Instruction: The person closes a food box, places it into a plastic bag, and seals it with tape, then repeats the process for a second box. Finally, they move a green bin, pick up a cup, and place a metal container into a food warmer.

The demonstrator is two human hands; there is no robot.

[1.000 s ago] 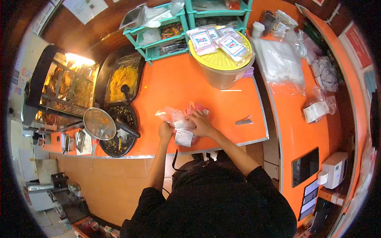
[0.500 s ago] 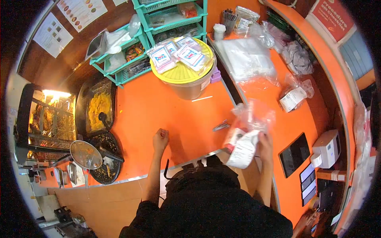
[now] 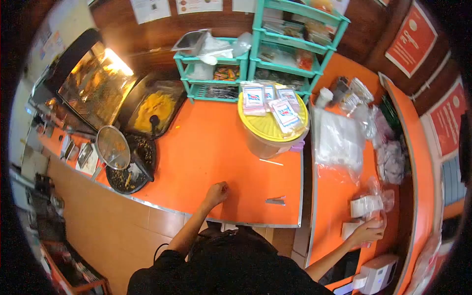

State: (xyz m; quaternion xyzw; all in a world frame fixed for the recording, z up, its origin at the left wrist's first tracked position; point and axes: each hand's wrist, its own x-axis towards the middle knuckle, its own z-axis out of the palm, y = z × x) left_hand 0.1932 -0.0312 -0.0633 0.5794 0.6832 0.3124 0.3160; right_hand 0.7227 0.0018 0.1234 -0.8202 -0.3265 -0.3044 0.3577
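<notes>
My right hand [image 3: 368, 231] reaches out to the side counter [image 3: 330, 206] and rests on a clear plastic bag with a white receipt [image 3: 350, 229], fingers closed over it. A second bag with a receipt [image 3: 366, 204] lies just beyond it. Curled into a loose fist, my left hand [image 3: 217, 191] sits on the orange main counter [image 3: 211, 142] and holds nothing. A small metal stapler [image 3: 276, 200] lies to its right.
A yellow-lidded tub [image 3: 272, 129] topped with sachets stands at the back. Teal racks [image 3: 216, 69] line the wall. A strainer over a black pan [image 3: 114, 147], a tray of yellow food [image 3: 153, 105] and a lit display case [image 3: 91, 83] are left. Clear bags [image 3: 339, 140] and a white printer [image 3: 377, 273] are right.
My right hand carried the bag with the receipt from the main counter over to the side counter and set it down. My left hand stayed on the counter, fingers curled.
</notes>
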